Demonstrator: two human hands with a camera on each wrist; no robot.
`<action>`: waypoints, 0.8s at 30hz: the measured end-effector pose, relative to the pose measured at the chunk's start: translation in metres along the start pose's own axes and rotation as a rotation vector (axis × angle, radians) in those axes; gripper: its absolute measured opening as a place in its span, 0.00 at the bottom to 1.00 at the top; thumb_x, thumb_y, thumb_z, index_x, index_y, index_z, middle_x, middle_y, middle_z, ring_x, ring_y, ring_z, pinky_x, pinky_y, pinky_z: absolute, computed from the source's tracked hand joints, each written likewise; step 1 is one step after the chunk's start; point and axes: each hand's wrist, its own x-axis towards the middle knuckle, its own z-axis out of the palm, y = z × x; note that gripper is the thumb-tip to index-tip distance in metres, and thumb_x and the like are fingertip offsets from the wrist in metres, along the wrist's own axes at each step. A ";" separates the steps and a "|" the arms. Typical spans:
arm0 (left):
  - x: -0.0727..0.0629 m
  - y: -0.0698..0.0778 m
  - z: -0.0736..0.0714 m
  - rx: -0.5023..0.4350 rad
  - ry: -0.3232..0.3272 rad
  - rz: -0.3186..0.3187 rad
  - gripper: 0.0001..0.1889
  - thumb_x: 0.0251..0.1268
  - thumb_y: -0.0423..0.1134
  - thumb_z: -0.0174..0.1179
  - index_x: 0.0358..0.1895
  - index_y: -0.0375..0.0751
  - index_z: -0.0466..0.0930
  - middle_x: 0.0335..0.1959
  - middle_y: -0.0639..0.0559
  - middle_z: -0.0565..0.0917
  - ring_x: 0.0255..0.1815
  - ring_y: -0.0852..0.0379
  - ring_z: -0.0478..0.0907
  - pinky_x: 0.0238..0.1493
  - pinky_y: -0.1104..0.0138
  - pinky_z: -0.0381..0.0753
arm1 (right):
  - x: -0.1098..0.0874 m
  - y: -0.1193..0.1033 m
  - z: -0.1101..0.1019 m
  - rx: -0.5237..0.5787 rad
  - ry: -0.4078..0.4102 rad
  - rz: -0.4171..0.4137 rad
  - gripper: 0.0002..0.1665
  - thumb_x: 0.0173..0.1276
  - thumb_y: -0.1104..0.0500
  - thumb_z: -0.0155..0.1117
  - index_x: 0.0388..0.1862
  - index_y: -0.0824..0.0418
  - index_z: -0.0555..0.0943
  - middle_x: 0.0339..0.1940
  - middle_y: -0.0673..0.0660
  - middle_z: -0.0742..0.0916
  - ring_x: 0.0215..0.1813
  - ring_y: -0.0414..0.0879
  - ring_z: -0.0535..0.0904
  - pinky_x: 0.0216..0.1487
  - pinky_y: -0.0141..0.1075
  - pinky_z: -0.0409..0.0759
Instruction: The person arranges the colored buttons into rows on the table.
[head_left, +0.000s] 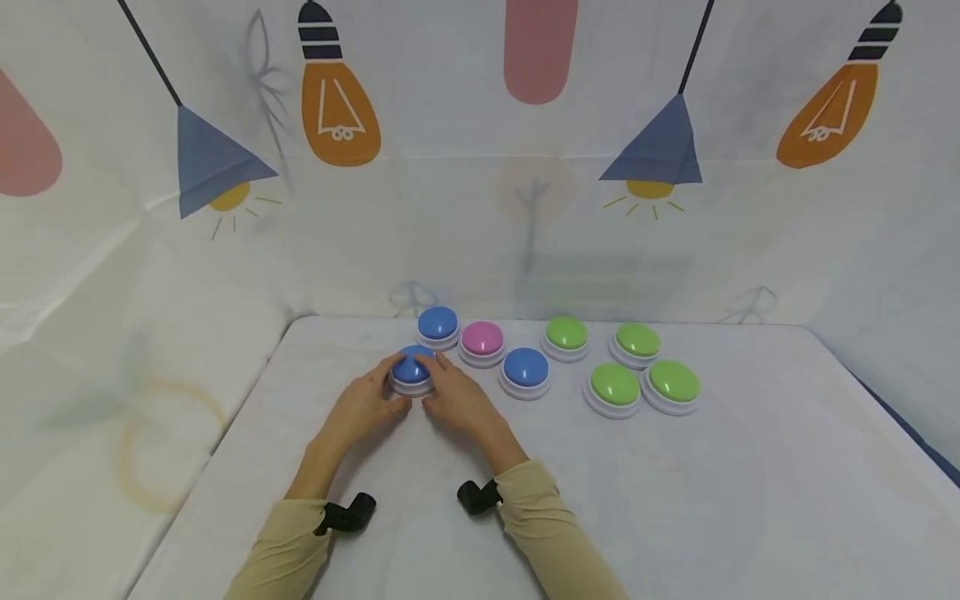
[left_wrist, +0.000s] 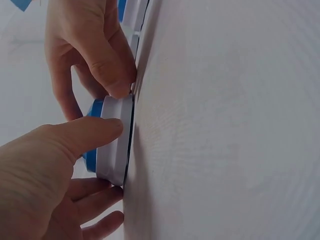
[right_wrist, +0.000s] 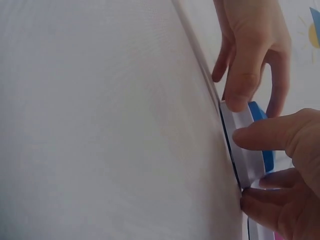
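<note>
A blue push button (head_left: 411,371) with a domed top and a white round base stands on the white table, between both hands. My left hand (head_left: 362,407) holds its left side, the thumb (left_wrist: 107,129) against the white base and the other fingers around the far side. From the right, my right hand (head_left: 463,402) grips the same button, its thumb (right_wrist: 250,137) on the base and an index finger over the blue dome. The base rests on or just at the tabletop; any small gap cannot be told.
Behind the held button is another blue button (head_left: 437,322), with a pink button (head_left: 482,337) beside it. A third blue button (head_left: 525,367) stands to the right. Farther right are several green buttons (head_left: 615,384). A patterned cloth wall (head_left: 465,225) rises along the table's back edge.
</note>
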 end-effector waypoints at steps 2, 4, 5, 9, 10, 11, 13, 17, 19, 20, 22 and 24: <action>0.000 0.000 0.000 -0.006 -0.010 -0.009 0.37 0.59 0.39 0.67 0.72 0.35 0.63 0.57 0.25 0.78 0.56 0.29 0.77 0.57 0.41 0.75 | 0.000 0.001 0.000 -0.008 -0.006 0.006 0.42 0.65 0.62 0.66 0.76 0.54 0.62 0.76 0.68 0.66 0.71 0.60 0.69 0.67 0.50 0.72; 0.000 0.001 0.001 -0.007 -0.014 -0.009 0.37 0.59 0.39 0.67 0.72 0.35 0.63 0.57 0.25 0.77 0.56 0.29 0.77 0.57 0.41 0.75 | -0.001 0.000 0.000 -0.004 -0.013 0.014 0.42 0.65 0.62 0.66 0.77 0.54 0.62 0.76 0.68 0.65 0.72 0.60 0.69 0.67 0.50 0.72; 0.000 0.001 0.001 -0.006 -0.011 -0.004 0.37 0.59 0.39 0.67 0.72 0.35 0.64 0.57 0.25 0.78 0.55 0.29 0.77 0.57 0.41 0.75 | -0.001 0.000 0.000 -0.004 -0.013 0.015 0.42 0.65 0.62 0.66 0.77 0.54 0.62 0.76 0.68 0.65 0.72 0.60 0.69 0.67 0.50 0.72; -0.001 0.002 0.000 0.011 0.007 0.014 0.35 0.60 0.38 0.67 0.70 0.35 0.66 0.56 0.26 0.79 0.53 0.30 0.79 0.54 0.42 0.76 | -0.003 0.001 0.001 0.000 0.004 0.003 0.42 0.65 0.62 0.66 0.76 0.55 0.63 0.75 0.68 0.67 0.71 0.60 0.69 0.67 0.50 0.72; -0.001 0.003 0.000 0.016 0.013 0.016 0.35 0.60 0.38 0.68 0.70 0.35 0.67 0.54 0.27 0.80 0.52 0.30 0.80 0.53 0.42 0.77 | -0.004 0.001 0.000 -0.004 0.012 -0.002 0.41 0.65 0.62 0.66 0.76 0.55 0.63 0.74 0.68 0.68 0.71 0.59 0.70 0.67 0.50 0.72; -0.002 0.003 0.000 0.021 0.018 0.016 0.34 0.60 0.39 0.68 0.69 0.35 0.67 0.53 0.27 0.81 0.51 0.31 0.80 0.53 0.43 0.78 | -0.005 0.001 0.000 -0.009 0.019 -0.008 0.41 0.64 0.62 0.66 0.76 0.55 0.64 0.74 0.68 0.68 0.71 0.59 0.70 0.67 0.50 0.72; -0.001 0.005 0.000 0.030 0.022 0.016 0.34 0.60 0.39 0.68 0.69 0.35 0.68 0.52 0.27 0.82 0.50 0.32 0.81 0.52 0.43 0.78 | -0.008 0.002 0.000 -0.016 0.023 -0.010 0.41 0.64 0.63 0.66 0.75 0.55 0.64 0.73 0.67 0.69 0.70 0.59 0.71 0.67 0.49 0.72; -0.001 0.009 0.002 0.016 0.011 0.000 0.34 0.59 0.40 0.69 0.68 0.34 0.69 0.56 0.29 0.80 0.55 0.32 0.79 0.56 0.44 0.77 | -0.014 0.002 -0.001 -0.004 0.010 0.010 0.41 0.64 0.63 0.64 0.76 0.53 0.64 0.74 0.66 0.69 0.71 0.59 0.69 0.68 0.50 0.71; -0.001 0.010 0.002 0.008 0.009 0.001 0.34 0.58 0.41 0.70 0.67 0.34 0.70 0.58 0.30 0.79 0.57 0.33 0.78 0.58 0.43 0.76 | -0.017 0.002 -0.002 0.009 0.013 0.011 0.40 0.65 0.63 0.65 0.75 0.53 0.65 0.73 0.66 0.70 0.71 0.59 0.70 0.68 0.50 0.71; -0.001 0.011 0.002 0.006 0.009 0.002 0.33 0.58 0.41 0.70 0.67 0.35 0.70 0.58 0.30 0.79 0.58 0.33 0.77 0.59 0.43 0.75 | -0.019 0.003 -0.003 0.012 0.016 0.010 0.39 0.65 0.62 0.65 0.75 0.54 0.65 0.72 0.66 0.71 0.71 0.59 0.70 0.68 0.50 0.72; -0.001 0.012 0.001 0.009 0.010 0.008 0.33 0.57 0.41 0.71 0.66 0.37 0.71 0.57 0.32 0.79 0.58 0.33 0.77 0.58 0.43 0.75 | -0.021 0.003 -0.003 0.021 0.024 0.002 0.38 0.65 0.62 0.66 0.74 0.55 0.67 0.71 0.65 0.72 0.69 0.58 0.72 0.67 0.49 0.72; -0.002 0.012 0.001 0.017 0.009 0.019 0.33 0.56 0.41 0.72 0.65 0.38 0.72 0.55 0.33 0.80 0.56 0.34 0.78 0.57 0.42 0.76 | -0.023 0.004 -0.004 0.027 0.034 -0.006 0.37 0.65 0.62 0.67 0.73 0.55 0.68 0.69 0.63 0.74 0.68 0.56 0.73 0.67 0.48 0.73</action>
